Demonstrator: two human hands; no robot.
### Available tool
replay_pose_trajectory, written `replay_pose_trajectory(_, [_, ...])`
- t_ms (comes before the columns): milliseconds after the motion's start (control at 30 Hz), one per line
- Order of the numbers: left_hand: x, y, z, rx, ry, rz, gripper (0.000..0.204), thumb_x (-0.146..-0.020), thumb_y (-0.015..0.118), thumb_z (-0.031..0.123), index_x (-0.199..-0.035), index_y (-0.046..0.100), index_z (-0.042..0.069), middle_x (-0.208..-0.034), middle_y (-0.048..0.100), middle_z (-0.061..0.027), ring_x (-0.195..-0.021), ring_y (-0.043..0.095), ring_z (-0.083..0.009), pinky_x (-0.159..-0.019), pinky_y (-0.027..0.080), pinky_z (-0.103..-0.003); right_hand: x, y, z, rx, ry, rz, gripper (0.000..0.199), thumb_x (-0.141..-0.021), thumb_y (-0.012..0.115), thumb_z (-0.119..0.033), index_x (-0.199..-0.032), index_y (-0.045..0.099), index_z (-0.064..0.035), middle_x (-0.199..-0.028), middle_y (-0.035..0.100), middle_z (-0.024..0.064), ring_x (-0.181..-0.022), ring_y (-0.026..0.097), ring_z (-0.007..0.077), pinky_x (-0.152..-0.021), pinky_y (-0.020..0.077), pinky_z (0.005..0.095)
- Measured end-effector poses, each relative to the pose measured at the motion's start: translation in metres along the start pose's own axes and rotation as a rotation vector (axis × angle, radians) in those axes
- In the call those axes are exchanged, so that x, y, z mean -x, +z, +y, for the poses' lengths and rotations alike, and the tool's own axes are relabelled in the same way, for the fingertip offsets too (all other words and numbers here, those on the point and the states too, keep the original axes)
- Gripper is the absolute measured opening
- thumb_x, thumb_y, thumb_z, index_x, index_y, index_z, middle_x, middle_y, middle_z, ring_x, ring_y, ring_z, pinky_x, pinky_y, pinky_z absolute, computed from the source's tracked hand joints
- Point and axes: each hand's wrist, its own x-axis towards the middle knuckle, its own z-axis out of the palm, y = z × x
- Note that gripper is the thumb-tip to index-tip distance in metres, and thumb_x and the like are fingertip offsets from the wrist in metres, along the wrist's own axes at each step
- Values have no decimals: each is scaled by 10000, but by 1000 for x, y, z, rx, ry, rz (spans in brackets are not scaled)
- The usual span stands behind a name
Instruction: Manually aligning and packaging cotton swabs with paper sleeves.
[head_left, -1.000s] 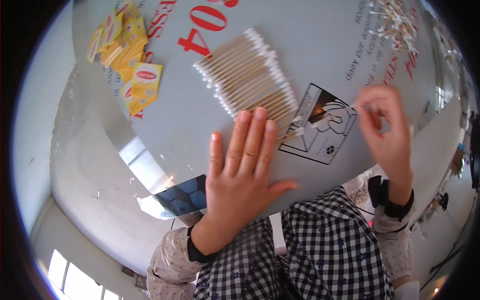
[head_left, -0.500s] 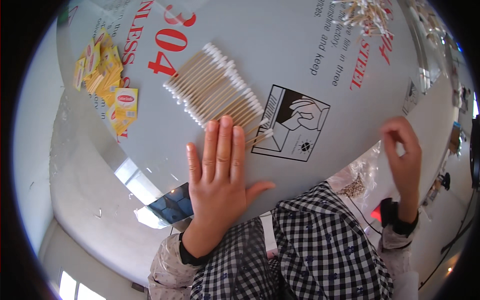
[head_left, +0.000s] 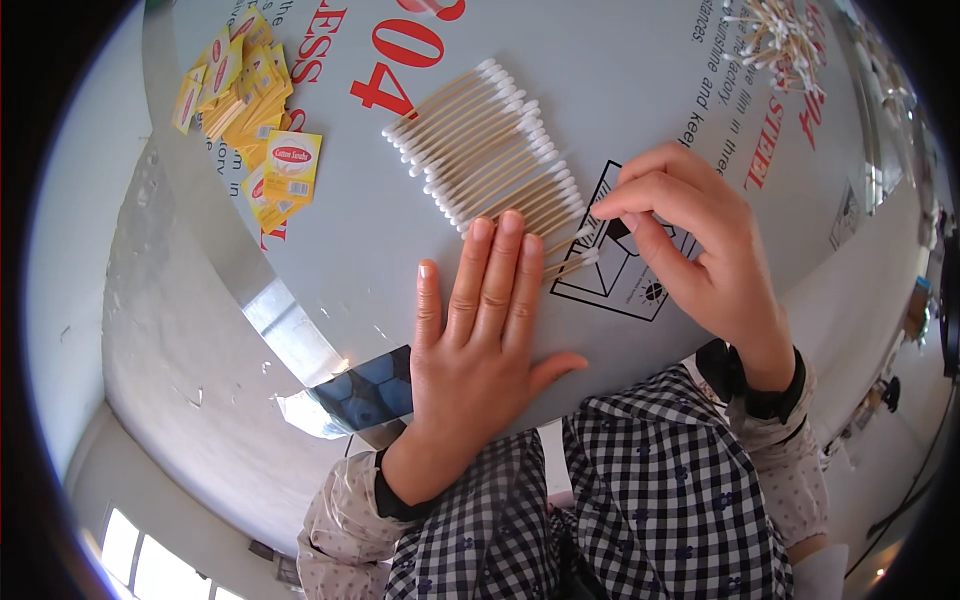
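Observation:
Wooden cotton swabs (head_left: 490, 145) lie side by side in a slanting row on the grey sheet-covered tabletop (head_left: 350, 240), white tips at both ends. My left hand (head_left: 480, 330) is flat, fingers stretched over the near end of the row, thumb out to the right. Two swabs (head_left: 570, 265) stick out separately just beyond its fingertips. At the right tips of the row hovers my right hand (head_left: 700, 240), fingers bent, thumb and forefinger slightly apart, nothing visible between them.
Small yellow packets (head_left: 245, 90) are heaped at the far left, with a few (head_left: 290, 170) lying nearer. A loose pile of cotton swabs (head_left: 785, 45) sits at the far right. The table's curved near edge runs just in front of my checked apron (head_left: 660, 470).
My right hand has come in from beyond the table's right edge to the right tips of the row. My left hand stays flat on the swabs. The whole view has shifted.

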Motion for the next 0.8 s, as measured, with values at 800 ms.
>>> replay_pose_trajectory(800, [0,-3,0,23,0,-22,1032,-835,487,730,-1480,361,-66,-1555,364,-226,-1480,288,-369,-1197,132,-575,-3,-1,-2,46,32,-71,181,-837,604,103,-923,686,-33,-930,582,69,-768,575,170,-656,458,255])
